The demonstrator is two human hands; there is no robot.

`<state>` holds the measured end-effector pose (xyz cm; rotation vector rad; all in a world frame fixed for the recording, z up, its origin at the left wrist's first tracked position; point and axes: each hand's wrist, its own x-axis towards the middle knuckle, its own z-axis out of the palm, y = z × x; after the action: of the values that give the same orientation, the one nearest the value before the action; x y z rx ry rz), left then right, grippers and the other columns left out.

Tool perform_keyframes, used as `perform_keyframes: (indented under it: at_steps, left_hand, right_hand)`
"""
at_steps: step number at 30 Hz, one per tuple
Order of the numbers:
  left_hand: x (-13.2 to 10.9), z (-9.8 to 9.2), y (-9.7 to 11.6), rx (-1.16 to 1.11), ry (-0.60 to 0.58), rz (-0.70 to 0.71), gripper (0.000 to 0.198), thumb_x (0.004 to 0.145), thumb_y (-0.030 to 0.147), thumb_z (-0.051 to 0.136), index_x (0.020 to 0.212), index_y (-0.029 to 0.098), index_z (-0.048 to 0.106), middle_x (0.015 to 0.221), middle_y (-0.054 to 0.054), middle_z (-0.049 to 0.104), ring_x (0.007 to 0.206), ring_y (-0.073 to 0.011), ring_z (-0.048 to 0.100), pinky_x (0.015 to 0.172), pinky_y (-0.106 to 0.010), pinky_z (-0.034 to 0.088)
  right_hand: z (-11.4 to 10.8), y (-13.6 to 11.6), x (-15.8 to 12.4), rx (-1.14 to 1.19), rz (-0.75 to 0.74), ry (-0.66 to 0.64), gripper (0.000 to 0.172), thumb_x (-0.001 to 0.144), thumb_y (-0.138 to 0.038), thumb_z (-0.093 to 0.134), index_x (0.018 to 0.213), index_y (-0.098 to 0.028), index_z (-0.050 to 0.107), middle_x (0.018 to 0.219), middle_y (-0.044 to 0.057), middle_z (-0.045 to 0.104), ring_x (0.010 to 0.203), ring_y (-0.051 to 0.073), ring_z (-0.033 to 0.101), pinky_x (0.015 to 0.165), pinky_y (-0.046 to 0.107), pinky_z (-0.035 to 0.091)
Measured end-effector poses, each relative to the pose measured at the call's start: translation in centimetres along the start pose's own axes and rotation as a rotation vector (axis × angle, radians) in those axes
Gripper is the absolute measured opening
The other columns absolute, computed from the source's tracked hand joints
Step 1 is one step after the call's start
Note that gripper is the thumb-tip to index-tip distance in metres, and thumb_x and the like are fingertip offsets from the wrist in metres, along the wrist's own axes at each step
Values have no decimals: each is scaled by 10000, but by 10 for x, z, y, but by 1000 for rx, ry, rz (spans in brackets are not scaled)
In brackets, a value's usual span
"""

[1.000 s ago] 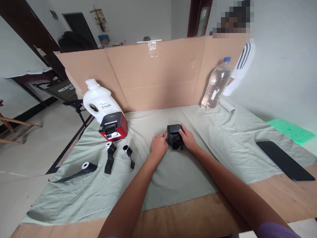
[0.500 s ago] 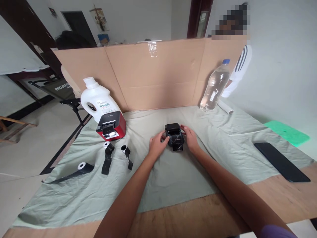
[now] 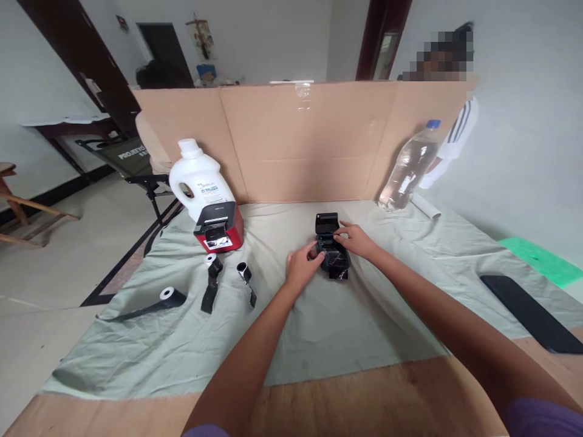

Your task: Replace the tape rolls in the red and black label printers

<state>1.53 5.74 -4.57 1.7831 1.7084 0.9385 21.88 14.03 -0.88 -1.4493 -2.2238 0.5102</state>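
On grey-green cloth [image 3: 310,340], near its middle: black device [image 3: 330,252], w/ lid [image 3: 327,223] raised at far end & dark film [image 3: 339,273] sticking out at near end.
L hand [image 3: 301,268]: is at L side of device; thumb & forefinger pinch its L edge.
R hand [image 3: 359,241]: is at R side of device, fingertips over the opened part, just below lid; if they pinch sth. small, cannot tell.
Rolls, L of L hand: three pcs., black w/ pale cores, apart from each other; one roll [image 3: 172,296] has its tail stretched to L, second roll [image 3: 214,267] & third roll [image 3: 245,273] have tails toward the person.
Red box [image 3: 234,229]: behind the rolls, w/ black top & dark strip in front.
White jug [image 3: 206,182]: upright, just behind red box.
Cardboard [image 3: 310,145]: stands along the back as a screen, w/ clear tape at top edge.
Bottle [image 3: 410,173]: at back R, leaning, blue cap, clear liquid; white tube [image 3: 427,207] lies beside it.
Far R: dark slab [image 3: 531,312] lies flat partly on cloth; green sheet [image 3: 542,258] is behind it.
Table [image 3: 346,397]: wooden, its bare near edge shows.
Behind cardboard, R: another person, white sleeve [image 3: 458,130] w/ dark stripes.
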Motion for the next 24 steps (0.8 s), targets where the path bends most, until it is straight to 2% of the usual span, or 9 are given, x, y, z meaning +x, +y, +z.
perform_keyframes:
  at_steps: [3, 6, 8, 10, 13, 16, 19, 21, 24]
  left_hand:
    - [0, -2, -3, -7, -37, 27, 478, 915, 474, 597, 1353, 291, 650, 957, -15, 764, 975, -216, 683, 1010, -377, 442]
    - [1, -2, -6, -14, -72, 43, 509, 917, 495, 588, 1382, 291, 627, 953, -13, 766, 970, -223, 683, 1018, -395, 440]
    - [1, -3, -8, -6, -76, 45, 536, 915, 515, 582, 1402, 292, 608, 959, -13, 766, 977, -229, 681, 1022, -402, 438]
    - [0, -3, -8, 4, -82, 48, 549, 916, 523, 575, 1412, 291, 597, 959, -13, 765, 992, -232, 678, 1024, -398, 434]
    - [-1, -6, -6, 10, -91, 70, 518, 922, 499, 565, 1401, 304, 603, 971, -13, 767, 1014, -240, 676, 1026, -399, 420]
    - [-2, -11, -3, 31, -123, 67, 490, 916, 510, 567, 1357, 308, 636, 961, -20, 763, 992, -255, 683, 1019, -422, 410]
    - [-6, -12, -1, 48, -133, 85, 490, 929, 509, 538, 1361, 292, 621, 985, -22, 756, 998, -255, 681, 1027, -435, 404]
    - [-11, -9, 1, 70, -104, 115, 499, 961, 472, 485, 1397, 248, 581, 1091, -56, 746, 1074, -268, 660, 1050, -449, 395]
    - [-26, -2, 9, 130, -91, 140, 527, 985, 418, 430, 1428, 149, 521, 1281, -156, 671, 1226, -326, 581, 1082, -495, 375]
  right_hand:
    - [0, -2, 19, -50, 142, -189, 176, 710, -238, 738, 876, -229, 796, 996, 59, 779, 1041, 289, 702, 980, 396, 516]
    - [1, -7, 31, -58, 161, -258, 108, 622, -206, 783, 725, -234, 771, 809, 37, 755, 840, 261, 705, 861, 381, 549]
    - [-3, -10, 34, -75, 133, -224, 122, 576, -191, 804, 679, -232, 753, 772, 39, 727, 813, 252, 686, 851, 382, 544]
    - [-14, -15, 34, -63, 103, -118, 159, 560, -205, 816, 701, -222, 746, 799, 44, 709, 799, 229, 664, 826, 365, 538]
    - [-38, -33, 31, 88, 58, 12, 208, 636, -337, 801, 757, -195, 709, 773, 38, 693, 712, 186, 631, 696, 320, 522]
    - [-59, -76, 23, 360, 32, -58, 341, 752, -506, 730, 855, -183, 696, 701, 39, 685, 636, 184, 638, 583, 299, 490]
    - [-63, -137, 11, 543, 1, -114, 449, 772, -590, 725, 952, -180, 708, 645, 40, 659, 587, 199, 647, 542, 309, 487]
    - [-54, -179, 4, 618, -45, -164, 466, 775, -608, 727, 956, -179, 708, 599, 21, 617, 542, 182, 614, 534, 308, 479]
    - [-26, -232, -2, 741, -97, -297, 430, 823, -604, 682, 923, -186, 684, 597, 3, 576, 519, 154, 566, 540, 302, 463]
